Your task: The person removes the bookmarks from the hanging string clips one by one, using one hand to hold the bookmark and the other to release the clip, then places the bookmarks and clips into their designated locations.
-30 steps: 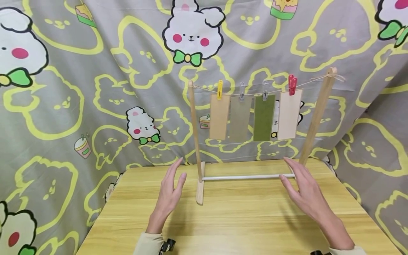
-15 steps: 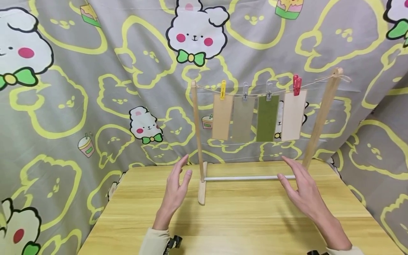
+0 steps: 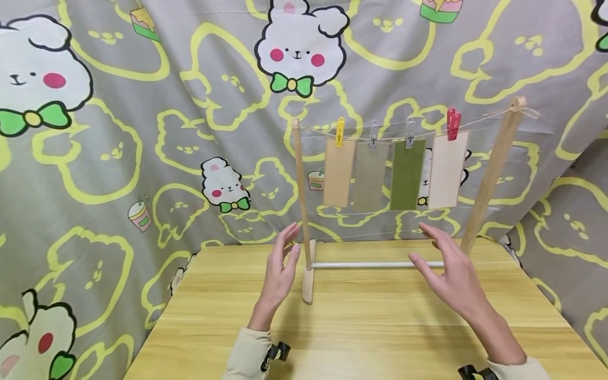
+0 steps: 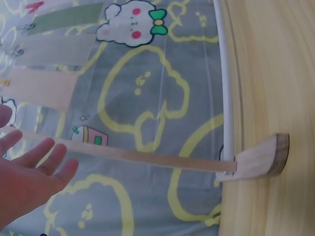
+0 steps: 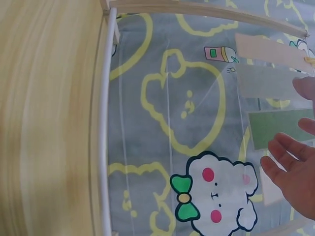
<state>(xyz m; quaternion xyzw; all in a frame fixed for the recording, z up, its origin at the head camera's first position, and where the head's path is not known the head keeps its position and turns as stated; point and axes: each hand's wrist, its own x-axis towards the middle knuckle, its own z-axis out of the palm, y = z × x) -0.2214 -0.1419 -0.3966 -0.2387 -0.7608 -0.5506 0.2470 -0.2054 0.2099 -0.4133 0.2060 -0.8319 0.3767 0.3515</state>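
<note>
Nothing in your grasp before the wooden stand

Your left hand is spread, its fingers slightly bent and the thumb apart, holding nothing; it is beside the left upright, though you cannot tell from here whether a fingertip touches it. Your right hand is likewise unfolded and holds nothing, raised in front of the right end of the white rod, near the right upright.

The stand is on the wooden table, ahead of you. Between its tops runs a thin cord, and four strips hang from it: tan under a yellow clip, grey and green under clear clips, pale under a red clip. Behind hangs a patterned curtain.
</note>
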